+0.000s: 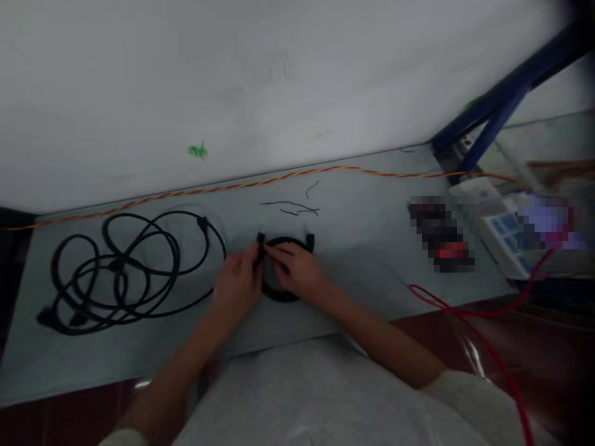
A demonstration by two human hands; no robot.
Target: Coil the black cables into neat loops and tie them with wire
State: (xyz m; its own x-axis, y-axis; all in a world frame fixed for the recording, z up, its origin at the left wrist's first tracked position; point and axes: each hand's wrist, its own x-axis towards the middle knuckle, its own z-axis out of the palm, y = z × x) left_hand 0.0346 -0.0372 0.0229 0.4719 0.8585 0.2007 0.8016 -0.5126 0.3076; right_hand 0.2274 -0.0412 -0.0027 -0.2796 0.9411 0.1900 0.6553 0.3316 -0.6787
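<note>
A black cable [281,298] lies wound into a small round coil on the grey table, one connector end [310,239] at its upper right. My left hand [238,276] is closed on the left side of this coil, just below another black connector [261,238]. From the right, my right hand [300,267] reaches over the coil, its thumb and finger pinched together close to the left fingertips. Whatever sits in that pinch is too small and dark to make out. Several thin black tie strips [290,205] lie beyond the hands.
Loose black cable [139,297] sprawls in tangled loops at the left. A twisted red-yellow wire [260,183] runs along the table's back edge by the white wall [209,74]. At right are a blurred-out dark and red object [441,238], a white device [506,238] and a red cord [488,313].
</note>
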